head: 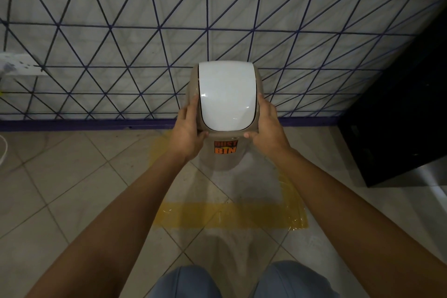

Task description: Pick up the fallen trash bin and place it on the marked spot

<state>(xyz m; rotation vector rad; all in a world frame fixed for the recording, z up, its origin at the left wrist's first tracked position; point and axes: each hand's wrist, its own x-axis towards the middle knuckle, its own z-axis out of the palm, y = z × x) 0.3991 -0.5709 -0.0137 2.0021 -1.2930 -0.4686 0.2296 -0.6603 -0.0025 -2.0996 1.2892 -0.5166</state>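
The trash bin (226, 152) is beige with a white swing lid (227, 97) and an orange "DUST BIN" label on its front. It stands upright inside the yellow tape square (229, 216) on the tiled floor, close to the wall. My left hand (189, 132) grips the left side of the lid rim, and my right hand (267, 126) grips the right side. Whether the bin's base touches the floor is hard to tell, since the body hides it.
A wall with a purple triangle grid (145, 31) rises right behind the bin. A black cabinet (399, 116) stands at the right, near the tape. A white socket (21, 64) is on the wall at far left. My knees (242, 280) show at the bottom.
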